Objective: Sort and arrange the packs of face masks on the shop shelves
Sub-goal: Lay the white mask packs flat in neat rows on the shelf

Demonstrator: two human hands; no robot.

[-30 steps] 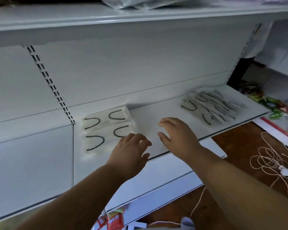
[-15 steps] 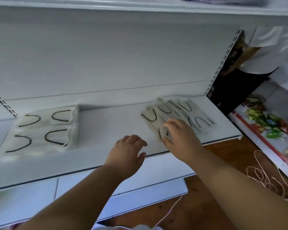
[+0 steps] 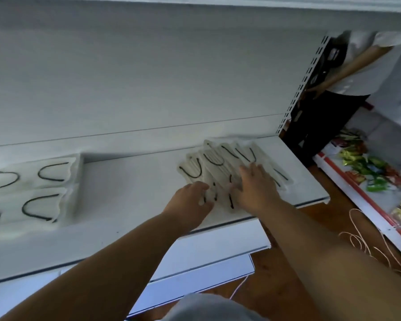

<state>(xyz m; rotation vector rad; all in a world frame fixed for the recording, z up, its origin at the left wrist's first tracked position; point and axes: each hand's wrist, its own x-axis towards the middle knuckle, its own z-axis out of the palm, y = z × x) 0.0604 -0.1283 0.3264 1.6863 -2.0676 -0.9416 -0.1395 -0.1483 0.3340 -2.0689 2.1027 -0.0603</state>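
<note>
Task status: partly complete. On the white metal shelf (image 3: pixel 130 181), the squared stack of clear-wrapped white mask packs with black ear loops (image 3: pixel 39 193) lies at the left, apparently sorted. The fanned, overlapping pile of similar packs (image 3: pixel 220 163) at the right end remains to be squared. The left hand (image 3: pixel 190 202) touches its near edge; the right hand (image 3: pixel 255 188) presses flat on top. Neither grasps.
</note>
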